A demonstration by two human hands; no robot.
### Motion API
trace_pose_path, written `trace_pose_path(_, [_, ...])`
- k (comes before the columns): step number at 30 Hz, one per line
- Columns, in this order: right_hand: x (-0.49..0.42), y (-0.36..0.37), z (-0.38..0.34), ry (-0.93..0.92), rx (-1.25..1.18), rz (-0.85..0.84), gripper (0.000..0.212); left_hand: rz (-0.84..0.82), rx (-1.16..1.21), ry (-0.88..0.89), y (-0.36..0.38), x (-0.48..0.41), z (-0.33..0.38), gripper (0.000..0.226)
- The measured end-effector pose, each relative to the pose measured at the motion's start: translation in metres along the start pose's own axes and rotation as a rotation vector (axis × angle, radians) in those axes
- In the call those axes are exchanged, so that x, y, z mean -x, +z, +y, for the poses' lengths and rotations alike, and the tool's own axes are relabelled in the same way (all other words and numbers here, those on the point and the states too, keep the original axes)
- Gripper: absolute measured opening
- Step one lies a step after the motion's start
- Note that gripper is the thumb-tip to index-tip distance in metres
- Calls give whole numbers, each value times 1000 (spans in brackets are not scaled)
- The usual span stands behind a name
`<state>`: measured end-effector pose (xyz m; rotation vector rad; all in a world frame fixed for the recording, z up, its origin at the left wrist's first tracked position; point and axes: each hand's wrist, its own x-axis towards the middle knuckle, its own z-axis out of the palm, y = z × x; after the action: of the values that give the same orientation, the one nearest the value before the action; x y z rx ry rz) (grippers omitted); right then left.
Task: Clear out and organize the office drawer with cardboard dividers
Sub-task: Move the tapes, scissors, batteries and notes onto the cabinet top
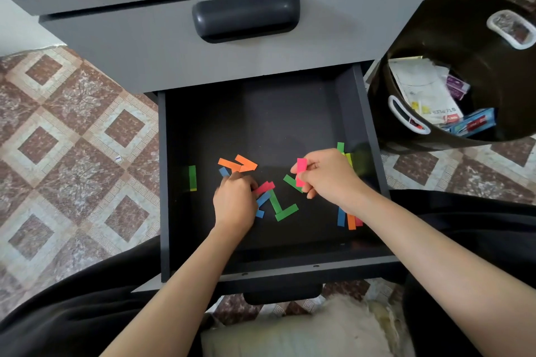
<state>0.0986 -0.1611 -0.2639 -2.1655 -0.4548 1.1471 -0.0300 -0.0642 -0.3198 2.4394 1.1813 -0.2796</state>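
Observation:
The lower drawer point(374, 136) of a grey cabinet is pulled open, its dark floor strewn with several small coloured paper strips. Orange strips point(237, 164) lie near the middle, green strips point(282, 209) a little nearer me. My right hand point(327, 175) pinches a pink strip point(301, 171) upright above the drawer floor. My left hand point(233, 201) is down on the floor of the drawer with fingers curled over a cluster of pink and blue strips point(264, 191). A green strip point(192, 178) stands against the left wall. Blue, orange and pink strips point(348, 219) lean by the right wall.
A black bin point(452, 23) with white-rimmed handles stands right of the drawer, holding papers and small packages. The closed upper drawer with its dark handle point(246, 14) overhangs the back. Patterned floor tiles lie on both sides, my dark-clothed legs flank the drawer front.

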Motion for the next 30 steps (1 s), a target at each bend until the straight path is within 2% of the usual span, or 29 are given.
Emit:
trace_pose_path(5, [1, 0, -2, -13, 60, -6, 15, -49, -11, 71, 2, 0, 1, 16])
trace_pose_path(8, [1, -1, -4, -24, 99, 56, 10, -85, 49, 61, 0, 0, 1, 14])
trace_pose_path(13, [1, -4, -7, 12, 24, 93, 7, -98, 637, -221, -21, -7, 1, 19])
trace_pose_path(16, [2, -4, -8, 72, -35, 66, 10, -206, 944, -289, -33, -3, 9, 14])
trace_pose_path(19, [1, -4, -10, 137, -104, 68, 16, -284, 1096, -295, -40, 2, 16, 9])
trace_pose_path(24, [2, -4, -13, 181, -170, 26, 19, -356, 1115, -233, -45, 8, 24, 5])
trace_pose_path(30, [7, -11, -19, 144, -289, -59, 18, -337, 1091, -217, -48, 9, 29, 3])
